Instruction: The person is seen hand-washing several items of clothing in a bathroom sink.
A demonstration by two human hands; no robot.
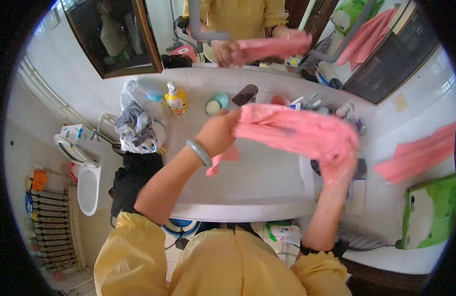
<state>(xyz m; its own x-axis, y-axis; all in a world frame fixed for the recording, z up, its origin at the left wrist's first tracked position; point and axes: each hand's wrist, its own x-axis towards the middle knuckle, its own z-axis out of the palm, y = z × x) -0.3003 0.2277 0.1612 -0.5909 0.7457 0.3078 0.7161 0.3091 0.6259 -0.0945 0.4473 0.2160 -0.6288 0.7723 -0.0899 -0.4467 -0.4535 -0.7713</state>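
A wet-looking pink cloth is stretched sideways above the white sink, bunched along its length. My left hand is closed around its left end, and a loose pink tail hangs below that fist. A pale bangle circles my left wrist. At the other end my right hand grips the cloth; folds cover most of its fingers and motion blurs them. Whether the cloth is a towel or a garment cannot be made out.
Along the sink's back ledge stand a yellow pump bottle and a teal cup, beside the dark faucet. Grey clothes in a plastic bag sit at left. A green tissue pack lies at right. A toilet stands further left.
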